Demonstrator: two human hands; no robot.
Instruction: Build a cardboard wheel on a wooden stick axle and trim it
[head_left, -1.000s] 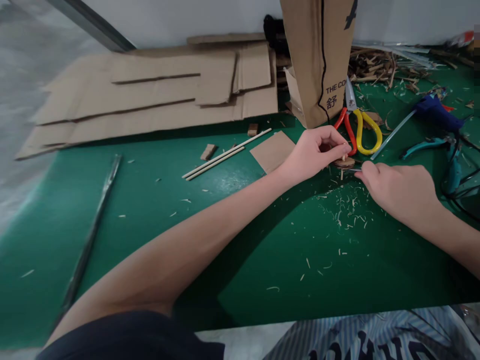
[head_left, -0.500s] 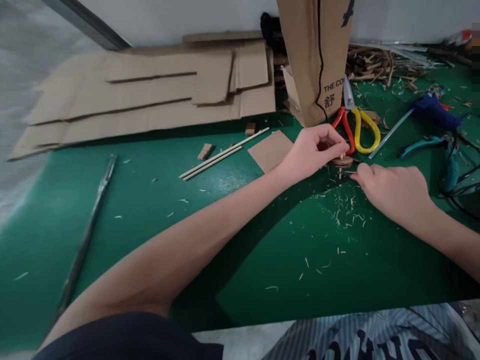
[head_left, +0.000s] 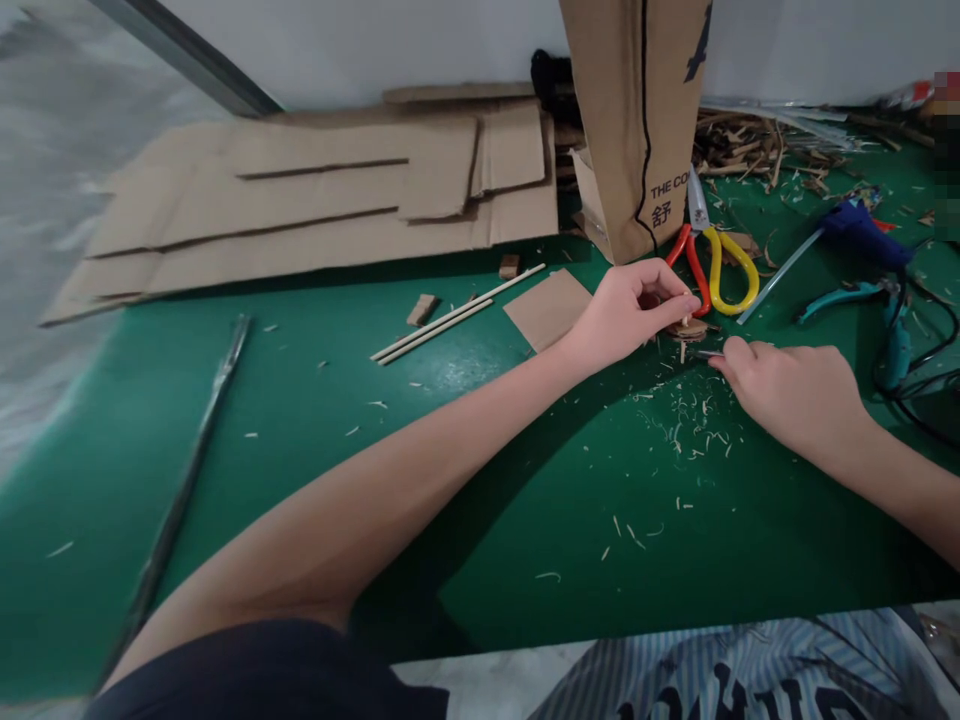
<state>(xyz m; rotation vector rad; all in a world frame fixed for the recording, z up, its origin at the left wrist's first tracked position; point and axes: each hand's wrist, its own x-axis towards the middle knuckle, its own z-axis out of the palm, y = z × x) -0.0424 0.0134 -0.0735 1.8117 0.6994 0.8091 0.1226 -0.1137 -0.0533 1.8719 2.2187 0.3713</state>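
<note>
My left hand (head_left: pixel 626 312) pinches the upper end of a short wooden stick (head_left: pixel 683 353) between thumb and fingertips. The stick passes through a small round stack of cardboard discs (head_left: pixel 687 331), and its lower end pokes out underneath. In my closed right hand (head_left: pixel 799 388) is a thin metal blade (head_left: pixel 703 354), its handle hidden by the fingers. The blade's tip lies just right of the stick's lower end. Pale wood shavings (head_left: pixel 701 425) are scattered on the green table below. Scissors (head_left: pixel 731 270) with red and yellow handles rest just behind my hands.
Two thin wooden sticks (head_left: pixel 450 325) and a cardboard square (head_left: pixel 550 308) lie left of my hands. Flat cardboard sheets (head_left: pixel 300 235) and a tall cardboard box (head_left: pixel 637 130) stand behind. Right are a blue glue gun (head_left: pixel 866 235) and teal pliers (head_left: pixel 896 330). A dark rod (head_left: pixel 191 470) lies left.
The blade has shifted slightly to the right, away from the stick's lower end. My left hand keeps its pinch on the stick. The whole view has moved slightly.
</note>
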